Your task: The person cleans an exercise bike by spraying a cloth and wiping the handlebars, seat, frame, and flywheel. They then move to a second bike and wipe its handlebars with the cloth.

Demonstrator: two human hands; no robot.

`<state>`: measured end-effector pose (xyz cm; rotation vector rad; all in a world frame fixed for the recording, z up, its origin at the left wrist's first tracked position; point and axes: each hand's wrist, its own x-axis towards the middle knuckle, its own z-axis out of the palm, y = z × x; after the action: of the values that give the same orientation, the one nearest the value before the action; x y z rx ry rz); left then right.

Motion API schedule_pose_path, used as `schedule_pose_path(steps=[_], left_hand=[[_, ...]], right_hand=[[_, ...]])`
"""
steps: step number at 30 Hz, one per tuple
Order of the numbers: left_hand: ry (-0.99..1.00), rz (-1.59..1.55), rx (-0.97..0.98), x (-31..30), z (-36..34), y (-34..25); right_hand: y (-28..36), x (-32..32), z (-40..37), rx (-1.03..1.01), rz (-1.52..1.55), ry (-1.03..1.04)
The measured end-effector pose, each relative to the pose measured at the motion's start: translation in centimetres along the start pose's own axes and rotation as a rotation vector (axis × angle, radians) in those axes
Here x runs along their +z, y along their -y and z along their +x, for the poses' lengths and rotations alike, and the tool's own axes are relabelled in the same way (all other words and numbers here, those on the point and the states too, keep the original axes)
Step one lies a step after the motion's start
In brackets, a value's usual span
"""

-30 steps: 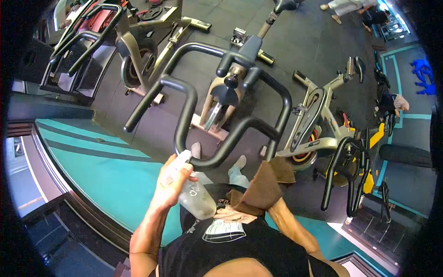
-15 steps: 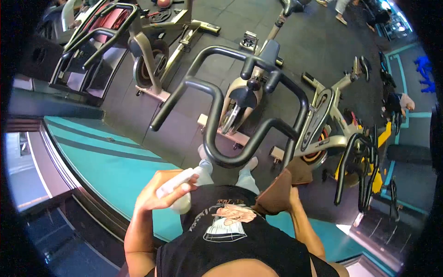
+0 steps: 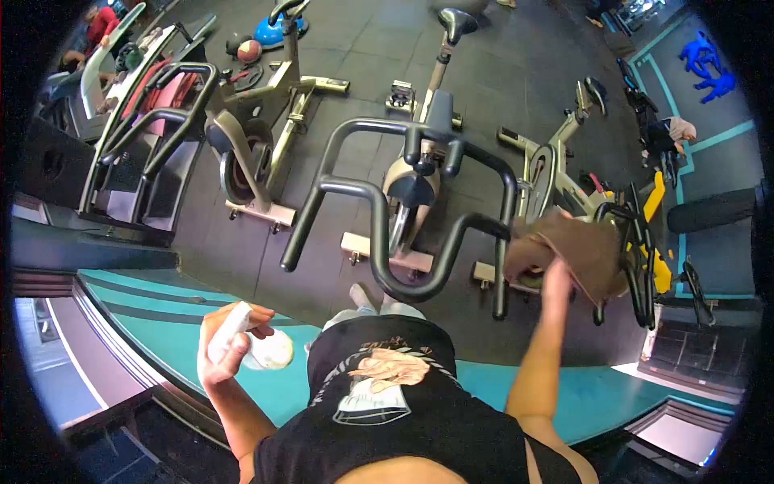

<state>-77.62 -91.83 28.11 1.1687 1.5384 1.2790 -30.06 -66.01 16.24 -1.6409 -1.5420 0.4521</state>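
My left hand (image 3: 216, 348) is wrapped around the neck and trigger of a white spray bottle (image 3: 270, 350), off to the left of the exercise bike. In my right hand (image 3: 556, 284) is a brown cloth (image 3: 590, 252), which hangs loose and is partly smeared by motion. The cloth overlaps the right side of the black handlebar (image 3: 395, 292) in this view. This handlebar belongs to the spin bike right in front of me, whose saddle (image 3: 457, 24) points away at the far end.
Another spin bike (image 3: 250, 161) stands to the left, and one more (image 3: 556, 161) to the right. A treadmill-like machine (image 3: 149, 145) is at the far left. A ball (image 3: 249, 52) and a blue dome (image 3: 278, 31) lie on the floor. People are at the edges.
My right hand has swung the brown cloth up and outward, from beside my waist to the handlebar's right. My left hand has moved left with the spray bottle. The view has shifted somewhat.
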Motion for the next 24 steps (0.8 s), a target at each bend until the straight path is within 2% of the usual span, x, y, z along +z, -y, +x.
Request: schedule_pose_path(steps=[1,4,5,7,9,11,13,15,18,19,21,22,24], left_hand=[[0.005,0.025,0.004,-0.2,0.1,-0.3],[0.004,0.142,0.137,-2.0,0.9,-1.2],[0.023,0.150,0.142,-2.6,1.2,-1.2],[-0.090,0.147,0.142,-4.0,2.9,-0.5],[-0.099,0.175,0.102,-5.4,5.0,0.0],[-0.004,0.330,0.237,-7.8,8.6,0.8],[0.041,0.380,0.242,-9.3,12.4,1.5],[0.191,0.344,0.299,-11.2,16.8,3.3],[0.391,0.295,0.385,-11.3,23.6,5.7],[0.436,0.255,0.427,-10.4,26.1,6.1],[0.668,0.325,0.488,-8.9,30.9,7.5],[0.720,0.358,0.521,-7.6,32.7,6.2],[0.811,0.445,0.626,-4.3,35.6,5.3]], right_hand=[[1.5,4.3,-0.6,-0.105,-0.142,0.165],[8.7,12.5,-5.1,-0.316,-0.392,0.337],[10.5,13.1,-7.2,-0.570,-0.337,0.058],[10.8,11.2,-8.9,-0.360,-0.199,0.310],[13.0,6.7,-9.6,0.009,0.134,0.704],[13.0,4.2,-9.4,-0.068,0.158,0.708],[15.7,2.7,-9.2,0.204,-0.157,0.566],[20.5,2.3,-8.3,0.165,-0.557,0.361],[22.9,3.9,-9.4,0.294,-0.779,0.076],[23.8,4.2,-10.1,0.298,-0.810,0.058],[24.5,4.9,-12.7,0.394,-0.745,-0.002],[24.8,4.7,-14.4,0.388,-0.711,-0.022],[27.4,5.0,-17.3,0.508,-0.685,-0.089]])
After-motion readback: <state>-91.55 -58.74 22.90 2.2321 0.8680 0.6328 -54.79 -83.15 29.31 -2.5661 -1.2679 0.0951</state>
